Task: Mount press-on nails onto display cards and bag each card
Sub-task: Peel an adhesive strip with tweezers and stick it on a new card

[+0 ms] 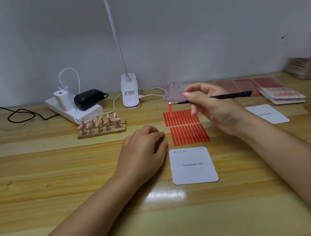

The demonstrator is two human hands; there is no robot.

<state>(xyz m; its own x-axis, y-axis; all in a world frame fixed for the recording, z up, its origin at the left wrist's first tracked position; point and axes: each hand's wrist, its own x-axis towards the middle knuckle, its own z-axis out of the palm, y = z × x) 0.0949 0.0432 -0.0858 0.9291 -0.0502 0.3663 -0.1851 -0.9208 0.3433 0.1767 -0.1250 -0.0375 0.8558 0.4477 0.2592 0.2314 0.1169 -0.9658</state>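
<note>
While the nails (100,123) wait on their stands at left, the left hand (144,145) rests loosely curled and empty on the worktop (58,173). The right hand (207,106) pinches tweezers (218,97) lifting a red strip (170,110); best to lay it square on the card (193,165). The blurred stacks (307,66) far right are hard to read.

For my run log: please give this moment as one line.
right hand: holds tweezers with red strip | left hand: resting on table | card: bare
</note>
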